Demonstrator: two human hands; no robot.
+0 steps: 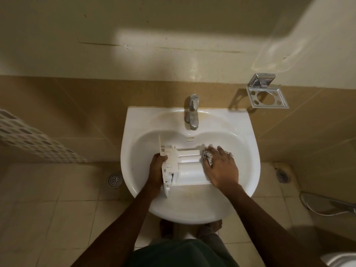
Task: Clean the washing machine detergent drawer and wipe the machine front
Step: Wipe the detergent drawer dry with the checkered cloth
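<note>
The white plastic detergent drawer (185, 166) lies across the bowl of a white washbasin (248, 151), its front panel at the left. My left hand (157, 170) grips the drawer by that front end. My right hand (220, 168) presses a white cloth with dark markings (207, 157) onto the drawer's right end; part of the cloth shows past my fingers. No washing machine is in view.
A chrome tap (192, 112) stands at the back of the basin, with no water running. A chrome holder (266, 93) is fixed to the wall at the right. Floor drains (115, 179) sit in the tiled floor. A hose (327, 207) lies at the right.
</note>
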